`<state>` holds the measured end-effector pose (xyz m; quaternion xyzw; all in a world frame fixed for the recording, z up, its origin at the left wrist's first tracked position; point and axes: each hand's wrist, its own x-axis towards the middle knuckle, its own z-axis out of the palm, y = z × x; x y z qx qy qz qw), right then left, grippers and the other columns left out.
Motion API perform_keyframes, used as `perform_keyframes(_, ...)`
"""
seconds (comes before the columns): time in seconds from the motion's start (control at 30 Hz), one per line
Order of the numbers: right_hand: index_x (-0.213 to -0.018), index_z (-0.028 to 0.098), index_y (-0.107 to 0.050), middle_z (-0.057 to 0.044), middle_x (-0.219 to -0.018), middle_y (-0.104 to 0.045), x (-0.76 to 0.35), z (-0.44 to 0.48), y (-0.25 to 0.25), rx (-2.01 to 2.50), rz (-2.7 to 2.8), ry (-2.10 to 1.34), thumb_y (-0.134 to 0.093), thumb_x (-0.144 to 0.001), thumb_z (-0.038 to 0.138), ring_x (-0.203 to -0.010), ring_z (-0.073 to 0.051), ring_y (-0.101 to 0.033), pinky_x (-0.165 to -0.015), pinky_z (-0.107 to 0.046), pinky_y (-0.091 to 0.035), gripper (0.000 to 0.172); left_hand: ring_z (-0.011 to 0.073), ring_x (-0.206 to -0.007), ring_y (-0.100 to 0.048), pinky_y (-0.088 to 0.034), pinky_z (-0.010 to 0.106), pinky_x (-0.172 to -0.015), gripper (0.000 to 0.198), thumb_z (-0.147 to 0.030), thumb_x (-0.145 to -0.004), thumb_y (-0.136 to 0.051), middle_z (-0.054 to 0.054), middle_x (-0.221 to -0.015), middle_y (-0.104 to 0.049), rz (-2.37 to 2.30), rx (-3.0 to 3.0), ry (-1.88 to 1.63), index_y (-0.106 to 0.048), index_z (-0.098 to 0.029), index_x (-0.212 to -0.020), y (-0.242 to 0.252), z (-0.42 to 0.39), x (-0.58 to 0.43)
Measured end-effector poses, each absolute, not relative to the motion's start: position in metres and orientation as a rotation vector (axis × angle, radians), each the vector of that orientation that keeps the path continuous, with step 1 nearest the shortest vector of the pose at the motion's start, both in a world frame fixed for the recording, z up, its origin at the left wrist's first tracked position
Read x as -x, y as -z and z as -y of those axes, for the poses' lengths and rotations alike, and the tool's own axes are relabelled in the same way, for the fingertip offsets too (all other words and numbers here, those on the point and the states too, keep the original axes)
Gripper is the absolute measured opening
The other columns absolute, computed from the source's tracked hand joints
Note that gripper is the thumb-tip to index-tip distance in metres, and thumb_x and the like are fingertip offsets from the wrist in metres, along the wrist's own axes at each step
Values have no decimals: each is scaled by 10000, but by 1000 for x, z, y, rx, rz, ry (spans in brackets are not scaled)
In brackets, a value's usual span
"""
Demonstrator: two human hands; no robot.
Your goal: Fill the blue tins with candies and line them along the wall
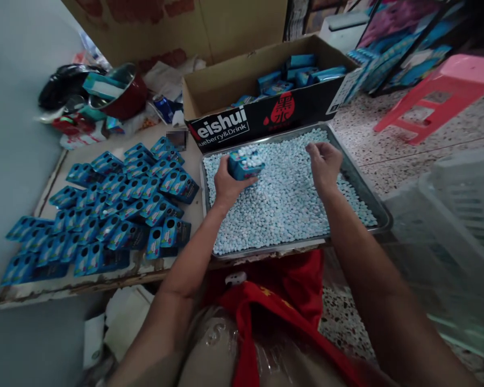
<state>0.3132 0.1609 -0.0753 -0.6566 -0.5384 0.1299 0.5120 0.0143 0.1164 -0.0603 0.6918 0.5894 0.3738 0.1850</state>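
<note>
My left hand (227, 185) is wrapped round a pair or small stack of blue boxes (245, 167), with pale pellets heaped on top of them. It hangs over the left part of a metal tray (274, 247) spread with light blue and white candy-like pellets (274, 199). Above the right part of the pellets is my right hand (325, 164), its thumb and fingers drawn together. Whatever those fingers may hold is hidden. Left of the tray, many blue boxes (137, 188) with dark round openings stand in close rows on the table.
Behind the tray stands a black-printed carton (266, 113) holding blue packs (302, 70). A red pot (131, 97) and clutter lie at the back left. On the right are a pink stool (443, 97) and a translucent crate (460, 215).
</note>
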Motion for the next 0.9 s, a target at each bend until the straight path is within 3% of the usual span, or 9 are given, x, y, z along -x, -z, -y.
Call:
perform_keyframes(0.13,-857,260,-696,-146,-943,-782,-310,-161,77,1622,1478,-302,-603,-1092,582,-958,-358,-745,-966,-549,-586,409,389,-1380,-755,-655,487,-1148,982,-446,-679,-1149,116,-1412,-766,-1765,-1810,-1144,-603,-244,-1470,60,-114,-6)
perform_keyframes(0.33,-836,269,-660,-162,-948,-789,-301,-159,72,1637,1596,-339,-591,-1072,513,-953,-370,-753,-995,-556,-578,345,398,-1302,-780,-668,464,-1078,928,-549,-687,-1143,110,-1321,-783,-1573,-1794,-1191,-621,-246,-1392,68,-107,-3)
perform_keyframes(0.47,-1040,260,-755,-156,-1140,-823,-295,-142,61,1319,1683,-514,-642,-1063,588,-1155,-397,-766,-1111,-605,-579,348,400,-1285,-775,-668,465,-1062,988,-685,-622,-1138,110,-1303,-773,-1394,-1703,-1256,-638,-243,-1349,75,-101,-4)
perform_keyframes(0.53,-1342,290,-757,-135,-1441,-781,-288,-130,55,1035,1788,-729,-759,-1003,615,-1365,-405,-717,-1164,-604,-581,470,402,-1281,-774,-675,479,-1061,1082,-783,-534,-1131,102,-1281,-767,-1296,-1619,-1278,-629,-243,-1325,76,-98,0)
perform_keyframes(0.63,-1688,356,-550,-120,-1769,-558,-272,-114,49,775,1953,-933,-917,-882,588,-1583,-432,-573,-1206,-627,-575,916,419,-1320,-760,-689,495,-1050,1236,-845,-431,-1129,118,-1324,-751,-1186,-1543,-1268,-595,-250,-1374,74,-92,11)
perform_keyframes(0.77,-1763,310,-449,-164,-1739,-561,-241,-99,29,717,2116,-822,-905,-843,408,-1566,-445,-571,-1234,-633,-556,1031,429,-1357,-741,-676,503,-1082,1259,-780,-467,-1162,156,-1418,-725,-1077,-1683,-1258,-602,-252,-1464,69,-81,24)
perform_keyframes(0.9,-1628,276,-601,-150,-1476,-717,-216,-86,-9,741,2276,-691,-931,-792,368,-1326,-441,-705,-1122,-588,-614,903,421,-1367,-741,-650,482,-1129,1218,-760,-504,-1161,164,-1463,-728,-1136,-1799,-1284,-635,-240,-1471,59,-57,20)
